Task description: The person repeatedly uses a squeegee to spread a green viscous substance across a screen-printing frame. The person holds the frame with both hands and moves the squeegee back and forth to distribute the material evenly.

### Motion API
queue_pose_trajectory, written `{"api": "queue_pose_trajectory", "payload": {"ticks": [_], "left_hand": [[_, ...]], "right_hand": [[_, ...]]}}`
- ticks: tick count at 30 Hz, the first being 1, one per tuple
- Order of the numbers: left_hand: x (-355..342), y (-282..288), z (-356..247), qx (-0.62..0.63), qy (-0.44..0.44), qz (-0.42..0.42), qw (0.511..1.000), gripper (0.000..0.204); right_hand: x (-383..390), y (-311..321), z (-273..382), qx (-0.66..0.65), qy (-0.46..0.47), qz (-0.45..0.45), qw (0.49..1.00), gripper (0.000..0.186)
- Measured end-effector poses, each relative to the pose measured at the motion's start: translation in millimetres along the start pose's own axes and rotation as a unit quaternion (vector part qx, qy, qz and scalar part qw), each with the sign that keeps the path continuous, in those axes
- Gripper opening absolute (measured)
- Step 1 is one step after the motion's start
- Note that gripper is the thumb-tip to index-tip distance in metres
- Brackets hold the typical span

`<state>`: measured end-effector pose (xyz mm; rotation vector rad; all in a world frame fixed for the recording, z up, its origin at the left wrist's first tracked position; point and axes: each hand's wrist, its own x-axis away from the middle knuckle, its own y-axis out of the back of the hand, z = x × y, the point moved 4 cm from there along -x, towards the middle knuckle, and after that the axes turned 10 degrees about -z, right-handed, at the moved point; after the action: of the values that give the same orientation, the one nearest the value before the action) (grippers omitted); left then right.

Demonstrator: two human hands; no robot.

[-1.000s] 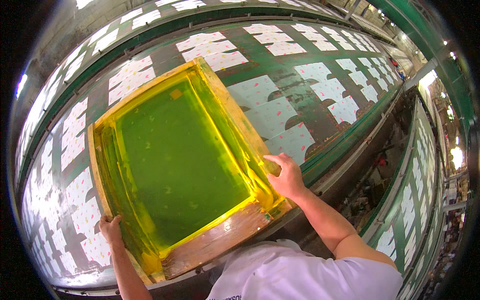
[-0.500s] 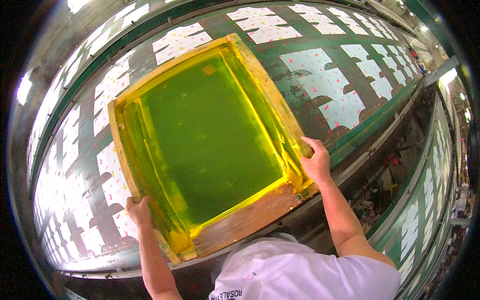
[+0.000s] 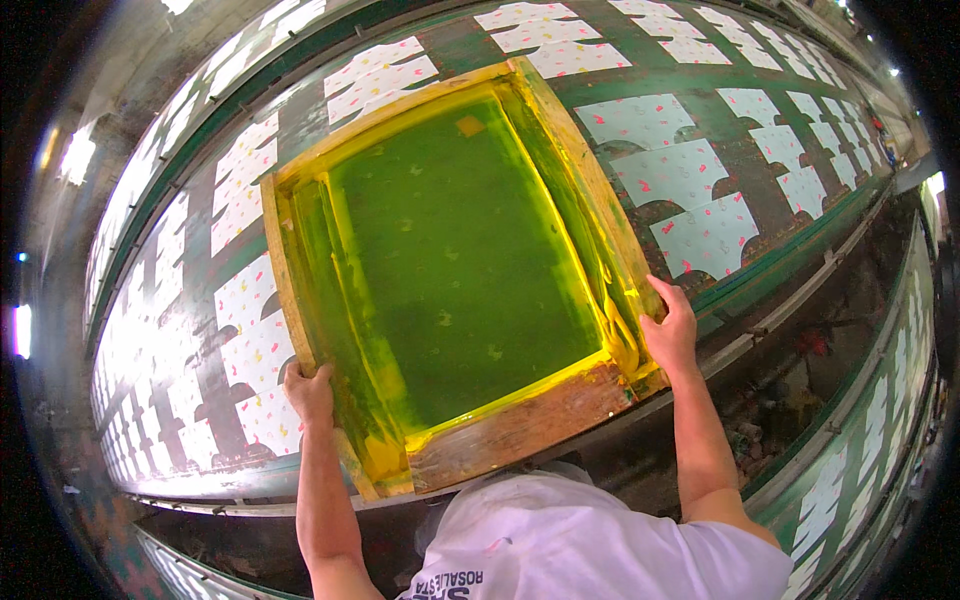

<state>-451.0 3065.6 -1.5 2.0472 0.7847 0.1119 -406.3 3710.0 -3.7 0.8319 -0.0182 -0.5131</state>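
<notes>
A wooden-framed printing screen [image 3: 465, 265] with green mesh and yellow ink along its inner edges lies tilted across the middle of the view. My left hand [image 3: 309, 392] is closed on the left rail of its frame, near the lower end. On the opposite rail, my right hand [image 3: 669, 324] grips the frame with the thumb on top. A thick pool of yellow ink [image 3: 622, 345] sits inside the frame close to my right hand. Whether the screen touches the table beneath it cannot be told.
Pale fabric pieces [image 3: 703, 222] with small coloured prints lie in rows on the long green table [image 3: 560, 88]. The table's near edge rail [image 3: 790, 290] runs up to the right. Another table [image 3: 880, 440] with similar pieces stands at the lower right.
The screen and both hands appear farther right in the view, and the surroundings have shifted and turned slightly too. Both hands keep their hold on the frame.
</notes>
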Motion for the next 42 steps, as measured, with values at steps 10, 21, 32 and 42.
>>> {"api": "queue_pose_trajectory", "payload": {"ticks": [10,21,32,42], "left_hand": [[-2.3,-17.8,15.8,-0.044,0.039,0.037,0.998,0.044],[3.1,-12.8,6.6,-0.03,0.018,0.026,0.999,0.051],[5.1,-7.0,5.4,-0.013,0.017,0.038,0.999,0.05],[-0.3,-14.9,14.2,0.018,0.007,-0.014,1.0,0.058]], "right_hand": [[109.1,-10.6,120.0,-0.073,0.384,0.295,0.872,0.051],[151.4,-46.4,189.9,0.005,0.432,0.271,0.86,0.044],[179.4,-56.3,198.2,0.112,0.394,0.298,0.862,0.042],[191.5,-74.4,186.2,0.089,0.454,0.165,0.871,0.044]]}}
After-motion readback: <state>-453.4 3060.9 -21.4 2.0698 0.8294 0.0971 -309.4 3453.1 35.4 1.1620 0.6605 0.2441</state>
